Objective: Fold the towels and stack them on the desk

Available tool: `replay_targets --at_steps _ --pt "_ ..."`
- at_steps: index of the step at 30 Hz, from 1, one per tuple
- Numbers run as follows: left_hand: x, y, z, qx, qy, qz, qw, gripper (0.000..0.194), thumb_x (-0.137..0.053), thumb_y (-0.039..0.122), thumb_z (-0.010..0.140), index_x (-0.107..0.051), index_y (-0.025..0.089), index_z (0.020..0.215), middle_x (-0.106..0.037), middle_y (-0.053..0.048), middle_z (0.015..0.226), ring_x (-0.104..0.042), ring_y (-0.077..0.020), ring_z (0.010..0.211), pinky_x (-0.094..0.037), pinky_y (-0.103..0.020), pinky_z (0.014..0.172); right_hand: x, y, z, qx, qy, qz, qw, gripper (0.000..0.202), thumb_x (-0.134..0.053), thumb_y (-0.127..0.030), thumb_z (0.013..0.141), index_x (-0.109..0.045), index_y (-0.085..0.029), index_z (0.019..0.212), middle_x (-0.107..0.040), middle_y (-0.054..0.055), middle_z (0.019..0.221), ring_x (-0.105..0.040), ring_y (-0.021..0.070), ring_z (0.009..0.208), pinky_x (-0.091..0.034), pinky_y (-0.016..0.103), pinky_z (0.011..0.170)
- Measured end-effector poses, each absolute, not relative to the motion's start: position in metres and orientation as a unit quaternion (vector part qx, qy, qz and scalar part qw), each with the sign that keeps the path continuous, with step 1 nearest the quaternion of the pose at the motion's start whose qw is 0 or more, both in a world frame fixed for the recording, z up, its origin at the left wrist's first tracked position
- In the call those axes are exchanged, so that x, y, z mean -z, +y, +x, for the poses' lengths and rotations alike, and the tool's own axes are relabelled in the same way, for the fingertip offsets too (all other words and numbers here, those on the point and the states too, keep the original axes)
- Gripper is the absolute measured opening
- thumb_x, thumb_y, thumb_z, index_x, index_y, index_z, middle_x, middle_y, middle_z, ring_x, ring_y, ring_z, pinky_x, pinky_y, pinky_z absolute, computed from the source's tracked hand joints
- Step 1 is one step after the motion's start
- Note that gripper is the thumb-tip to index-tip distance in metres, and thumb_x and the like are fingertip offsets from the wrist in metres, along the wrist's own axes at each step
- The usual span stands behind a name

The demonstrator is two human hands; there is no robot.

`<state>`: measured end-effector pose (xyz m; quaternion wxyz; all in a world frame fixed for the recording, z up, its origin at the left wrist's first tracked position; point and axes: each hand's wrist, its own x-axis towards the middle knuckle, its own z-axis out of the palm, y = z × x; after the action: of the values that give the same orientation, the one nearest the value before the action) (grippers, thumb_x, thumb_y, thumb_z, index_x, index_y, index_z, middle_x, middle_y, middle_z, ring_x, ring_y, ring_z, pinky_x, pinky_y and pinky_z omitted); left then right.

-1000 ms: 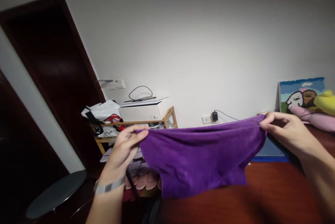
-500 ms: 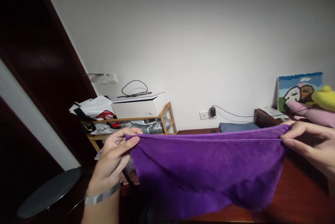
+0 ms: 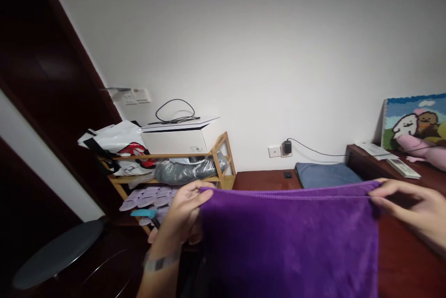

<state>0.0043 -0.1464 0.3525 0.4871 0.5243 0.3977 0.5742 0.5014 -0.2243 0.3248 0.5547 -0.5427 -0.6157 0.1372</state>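
A purple cloth [image 3: 296, 237] with a stitched edge hangs between my two hands in the head view. It looks folded double, since two stitched edges run side by side along its top. My left hand [image 3: 190, 207] pinches the top left corner between thumb and fingers; a grey band circles that wrist. At the top right corner, my right hand [image 3: 411, 200] pinches the cloth the same way. The cloth's lower end runs out of the frame, and it covers part of the reddish-brown table [image 3: 400, 251] behind it.
A wooden rack [image 3: 223, 158] at left carries a white box [image 3: 174, 140], a plastic bag [image 3: 118, 138] and purple slippers [image 3: 153, 196]. A blue folded cloth [image 3: 324, 175] lies at the table's back. Right stand a remote control [image 3: 402, 168], a pink plush toy [image 3: 425, 152] and a picture [image 3: 414, 114]. A dark round stool [image 3: 59, 254] stands lower left.
My left hand has moved right and slightly down, so the hands are closer together. The cloth now hangs straighter and lower. The view has shifted, showing more of the rack and the remote control.
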Motion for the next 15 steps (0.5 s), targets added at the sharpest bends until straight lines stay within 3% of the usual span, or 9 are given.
replay_targets --at_steps 4,7,9,12,15 --pt "-0.294 -0.049 0.02 -0.532 0.439 0.58 0.434 0.041 -0.089 0.047 0.069 -0.07 0.015 0.085 -0.076 -0.008 0.084 -0.073 -0.0205 0.078 -0.059 -0.031 0.075 -0.286 -0.128 0.481 -0.265 -0.627 -0.548 0.485 0.045 -0.077 -0.064 0.071 -0.076 -0.019 0.073 -0.078 0.011 0.083 -0.071 0.0259 0.08 -0.058 0.036 0.077" --pt "-0.25 0.014 0.04 -0.512 0.494 0.609 0.352 0.046 -0.085 0.053 0.072 -0.071 0.013 0.09 -0.077 -0.013 0.09 -0.074 -0.027 0.09 -0.059 -0.042 0.086 -0.234 -0.051 0.462 -0.256 -0.598 -0.6 0.465 0.043 -0.071 -0.059 0.07 -0.076 -0.017 0.079 -0.078 0.013 0.088 -0.072 0.0264 0.084 -0.058 0.04 0.082" --pt "-0.221 0.034 0.055 -0.515 0.517 0.607 0.316 0.046 -0.082 0.05 0.077 -0.071 0.013 0.103 -0.077 -0.017 0.106 -0.07 -0.031 0.11 -0.053 -0.05 0.101 -0.195 -0.021 0.445 -0.212 -0.569 -0.647 0.461 0.039 -0.064 -0.051 0.074 -0.076 -0.017 0.088 -0.078 0.015 0.098 -0.072 0.0288 0.093 -0.056 0.046 0.091" --pt "-0.171 0.025 0.072 -0.502 0.534 0.629 0.261 0.036 -0.074 0.041 0.086 -0.072 0.017 0.113 -0.068 -0.016 0.134 -0.056 -0.032 0.135 -0.036 -0.053 0.12 -0.134 -0.028 0.412 -0.172 -0.567 -0.665 0.456 0.038 -0.057 -0.044 0.08 -0.076 -0.017 0.098 -0.074 0.019 0.115 -0.067 0.0325 0.114 -0.047 0.052 0.108" --pt "-0.116 -0.02 0.071 -0.392 0.509 0.755 0.134 0.028 -0.058 0.036 0.098 -0.073 0.023 0.117 -0.062 -0.01 0.145 -0.052 -0.0282 0.141 -0.036 -0.05 0.122 -0.071 -0.083 0.381 -0.128 -0.63 -0.644 0.414 0.048 -0.048 -0.048 0.091 -0.074 -0.018 0.117 -0.068 0.017 0.135 -0.06 0.0316 0.13 -0.042 0.05 0.117"
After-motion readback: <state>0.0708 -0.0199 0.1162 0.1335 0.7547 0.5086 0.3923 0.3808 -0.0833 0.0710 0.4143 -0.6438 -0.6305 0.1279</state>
